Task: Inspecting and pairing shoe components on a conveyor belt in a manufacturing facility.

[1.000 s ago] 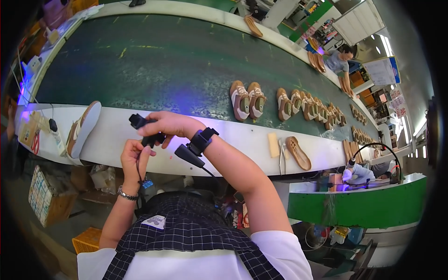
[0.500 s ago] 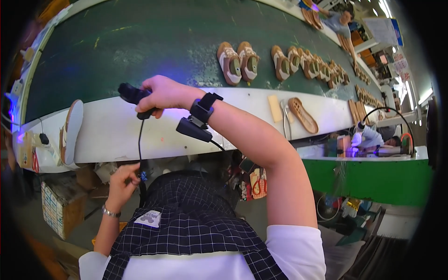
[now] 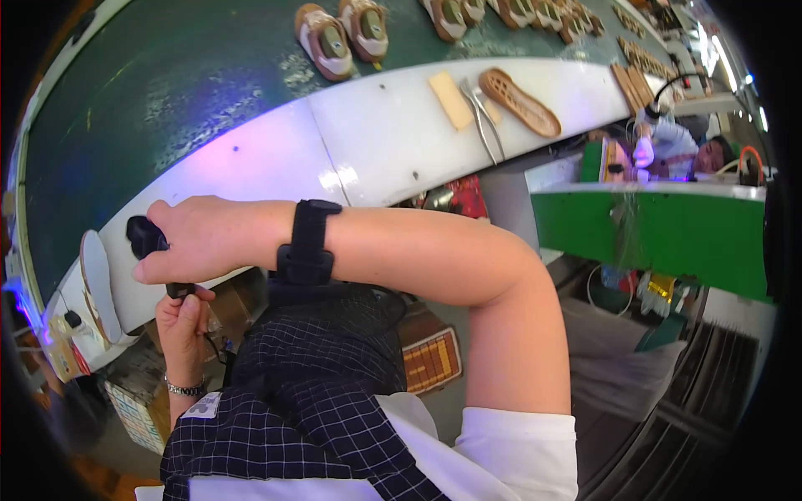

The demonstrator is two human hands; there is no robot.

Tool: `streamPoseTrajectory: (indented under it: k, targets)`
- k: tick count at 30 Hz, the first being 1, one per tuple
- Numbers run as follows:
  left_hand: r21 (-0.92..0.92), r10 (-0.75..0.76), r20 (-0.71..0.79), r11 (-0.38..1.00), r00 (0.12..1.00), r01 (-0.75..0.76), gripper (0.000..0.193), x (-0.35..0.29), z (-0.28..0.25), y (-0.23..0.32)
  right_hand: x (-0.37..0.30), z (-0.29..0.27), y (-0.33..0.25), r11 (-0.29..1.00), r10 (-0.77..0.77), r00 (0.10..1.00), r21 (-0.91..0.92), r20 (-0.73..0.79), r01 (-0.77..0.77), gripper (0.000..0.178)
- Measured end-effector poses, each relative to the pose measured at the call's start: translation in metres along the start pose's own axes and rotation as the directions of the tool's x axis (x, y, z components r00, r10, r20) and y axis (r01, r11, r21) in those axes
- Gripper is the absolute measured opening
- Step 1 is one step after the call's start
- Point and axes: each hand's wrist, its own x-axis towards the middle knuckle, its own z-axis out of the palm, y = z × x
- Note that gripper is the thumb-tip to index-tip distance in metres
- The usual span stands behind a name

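Note:
My right hand is wrapped round a black handheld device, held above the white table edge at the left. Its kind I cannot make out. Right below, my left hand is closed at the device's lower end, where a thin black cord hangs; the fingers partly hide what they pinch. A black strap circles my right wrist. Nearby, at the table's left end, a shoe sole with a pale face leans on its edge.
Sneakers stand in pairs on the green belt. On the white ledge lie a tan pad, metal pliers and a brown sole. Another person works behind a green bench at right.
My right hand has come down and left with the black device, nearer my body. The left hand has moved left, up against the device's lower end. My view has shifted.

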Motion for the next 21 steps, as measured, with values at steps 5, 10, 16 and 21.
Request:
streamPoseTrajectory:
  k: [5,10,16,21]
  targets:
    - [-0.041,-0.068,0.006,0.997,0.998,0.068,0.037,0.014,0.000,0.003,-0.029,-0.028,0.042,0.997,0.073,0.992,-0.002,-0.104,-0.074,0.059]
    - [0.041,0.011,-0.006,0.999,1.000,-0.011,0.035,0.027,-0.011,0.016,-0.041,-0.032,0.047,0.988,0.140,0.985,0.085,-0.098,-0.132,0.069]
    - [0.393,-0.126,0.053,0.915,0.991,0.095,0.020,0.027,0.008,0.052,0.003,0.002,0.016,1.000,0.005,0.991,-0.008,-0.133,-0.006,0.070]
    - [0.318,0.060,0.031,0.946,0.998,-0.066,0.021,0.013,-0.035,0.033,0.045,0.019,0.003,0.920,0.136,0.980,0.350,0.147,-0.180,0.051]
